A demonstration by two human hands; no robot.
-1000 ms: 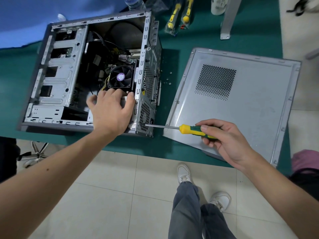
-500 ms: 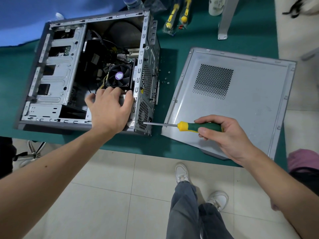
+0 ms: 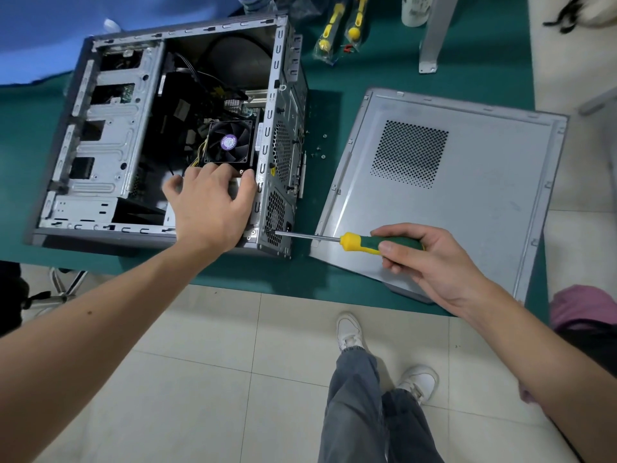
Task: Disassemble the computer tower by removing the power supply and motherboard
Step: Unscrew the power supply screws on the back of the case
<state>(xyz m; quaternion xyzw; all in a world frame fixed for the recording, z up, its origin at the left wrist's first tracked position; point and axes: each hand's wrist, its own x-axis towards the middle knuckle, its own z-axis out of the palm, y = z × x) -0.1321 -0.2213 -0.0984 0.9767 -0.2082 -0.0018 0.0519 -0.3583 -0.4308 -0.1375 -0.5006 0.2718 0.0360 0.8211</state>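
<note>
So the computer tower (image 3: 160, 135) is lying on its side at the near-left part of the green counter (image 3: 384, 61), open face up, its bottom frame edge running right along the counter's near edge. Inside you can see the black fan (image 3: 228, 142) with a purple sticker, with cables around it, and the drive cage on the left. The left hand (image 3: 210, 205) is reaching into the case at the near-right corner, fingers (image 3: 248, 178) spread and curled down over a pale metal box just below the fan; whether it's actually gripping it I can't tell. The right hand (image 3: 430, 259) is wrapped around the green and yellow handle of a screwdriver (image 3: 337, 240), shaft level, tip touching the perforated rear panel at its near corner.

Just right of the tower there's only a narrow strip of counter, with a few loose screws (image 3: 319, 148) on it, then the removed side panel (image 3: 450, 182), which lies flat and hangs a bit over the near edge. More yellow-handled tools in a bag (image 3: 340, 31) sit at the back, next to a grey metal leg (image 3: 432, 35). Below it's pale tiled floor (image 3: 187, 379), with the person's jeans and white sneakers.
</note>
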